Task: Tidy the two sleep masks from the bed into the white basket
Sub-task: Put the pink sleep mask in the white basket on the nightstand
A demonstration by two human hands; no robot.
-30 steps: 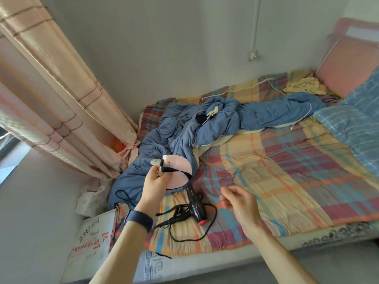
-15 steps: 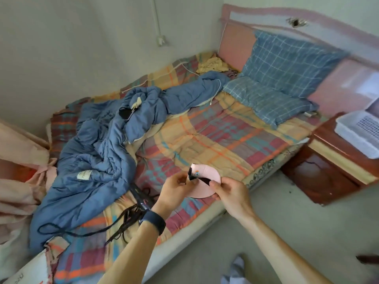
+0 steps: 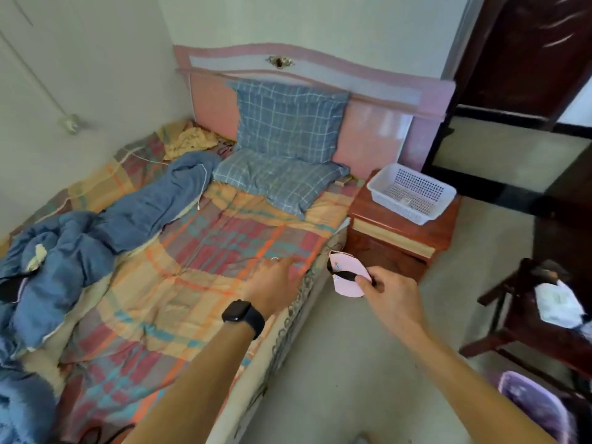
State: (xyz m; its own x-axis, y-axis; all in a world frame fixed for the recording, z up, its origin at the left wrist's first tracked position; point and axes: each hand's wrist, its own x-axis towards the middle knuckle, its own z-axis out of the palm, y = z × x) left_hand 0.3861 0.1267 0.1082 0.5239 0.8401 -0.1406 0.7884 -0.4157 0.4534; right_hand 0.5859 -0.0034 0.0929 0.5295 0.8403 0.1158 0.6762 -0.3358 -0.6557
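My right hand (image 3: 389, 294) pinches a pink sleep mask (image 3: 344, 272) with a black strap, holding it in the air beside the bed's edge, below the nightstand. My left hand (image 3: 272, 283), a black watch on its wrist, hovers over the plaid sheet with nothing in it, fingers loosely extended. The white basket (image 3: 381, 190) sits on the red-brown nightstand (image 3: 378, 219), up and right of the mask; a small item lies inside it. A dark object (image 3: 9, 291), possibly the second mask, lies in the blue duvet at the far left.
A crumpled blue duvet (image 3: 96, 225) covers the bed's left side. Two blue checked pillows (image 3: 288, 133) lean at the pink headboard. A dark wooden chair (image 3: 525, 318) with a packet and a purple bin (image 3: 535, 408) stand on the floor at right.
The view has swung right toward the nightstand and basket. The mask went from both hands to my right hand alone; my left hand let go and now hovers over the bed.
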